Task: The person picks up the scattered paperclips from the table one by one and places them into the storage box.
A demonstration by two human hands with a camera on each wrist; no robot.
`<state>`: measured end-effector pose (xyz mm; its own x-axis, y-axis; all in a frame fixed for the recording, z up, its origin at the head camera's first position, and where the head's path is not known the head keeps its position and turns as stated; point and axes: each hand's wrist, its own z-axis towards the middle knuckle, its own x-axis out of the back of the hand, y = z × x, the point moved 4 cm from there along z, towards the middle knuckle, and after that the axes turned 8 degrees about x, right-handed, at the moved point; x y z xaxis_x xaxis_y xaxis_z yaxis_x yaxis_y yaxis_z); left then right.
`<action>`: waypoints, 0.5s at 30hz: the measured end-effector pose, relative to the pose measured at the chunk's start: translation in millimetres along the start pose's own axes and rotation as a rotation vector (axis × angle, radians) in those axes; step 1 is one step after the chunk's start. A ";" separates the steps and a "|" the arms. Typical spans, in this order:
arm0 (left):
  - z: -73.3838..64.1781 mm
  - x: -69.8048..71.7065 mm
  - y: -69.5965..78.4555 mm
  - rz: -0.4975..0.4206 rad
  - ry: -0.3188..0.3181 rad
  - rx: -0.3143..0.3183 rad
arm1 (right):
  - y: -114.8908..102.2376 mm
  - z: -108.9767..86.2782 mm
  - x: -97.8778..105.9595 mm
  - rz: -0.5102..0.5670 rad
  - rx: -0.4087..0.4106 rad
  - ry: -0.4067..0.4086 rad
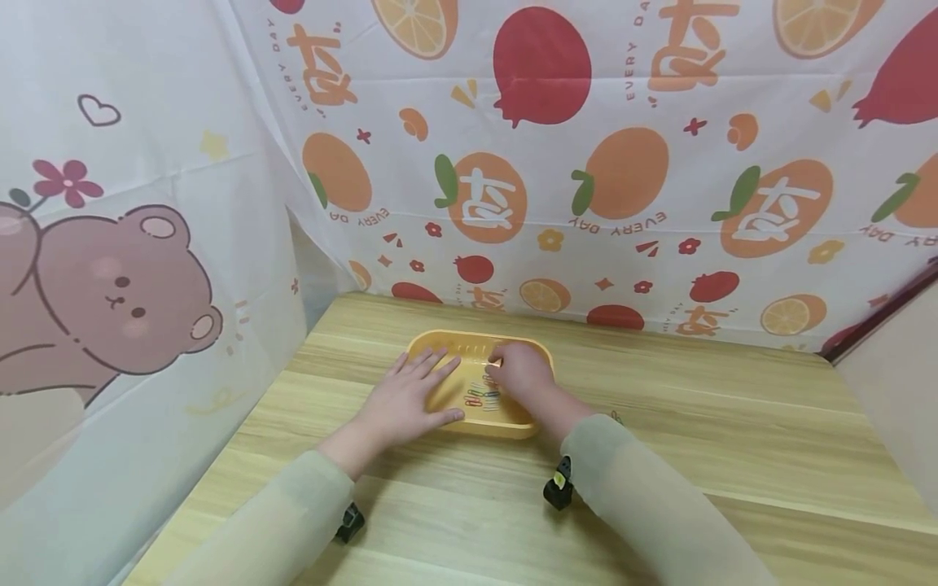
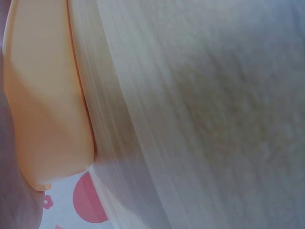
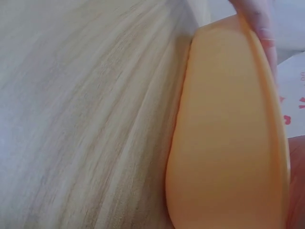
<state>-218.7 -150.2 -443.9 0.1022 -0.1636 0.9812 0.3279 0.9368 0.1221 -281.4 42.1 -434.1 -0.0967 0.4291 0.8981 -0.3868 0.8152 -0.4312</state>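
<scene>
Head view: left fingers (image 1: 444, 372) splayed over rounded tray (image 1: 479, 429); wiry clips (image 1: 475, 399) inside; right fingers (image 1: 506, 352) curled, hold unclear

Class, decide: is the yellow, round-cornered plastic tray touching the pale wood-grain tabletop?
Touching. The right wrist view shows the base of the tray meeting the tabletop with no visible gap.

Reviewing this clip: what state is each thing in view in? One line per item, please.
Yellow tray: upright, open-topped, on the table.
Small clips: lying loose on the tray's floor.
Left hand: fingers spread, at the tray's left end.
Right hand: fingers curled over the tray; grip hidden.
Small item: on the table, partly hidden by the right sleeve.
Fruit-print cloth: hanging, creased.
</scene>
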 end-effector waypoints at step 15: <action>0.7 0.2 0.9 -0.008 -0.016 0.006 | 0.8 -23.5 25.8 0.252 -0.062 0.163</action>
<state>-219.1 -149.2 -443.5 0.0847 -0.1660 0.9825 0.3233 0.9373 0.1305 -262.7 62.9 -413.3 -0.0324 0.6736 0.7384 -0.3125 0.6950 -0.6476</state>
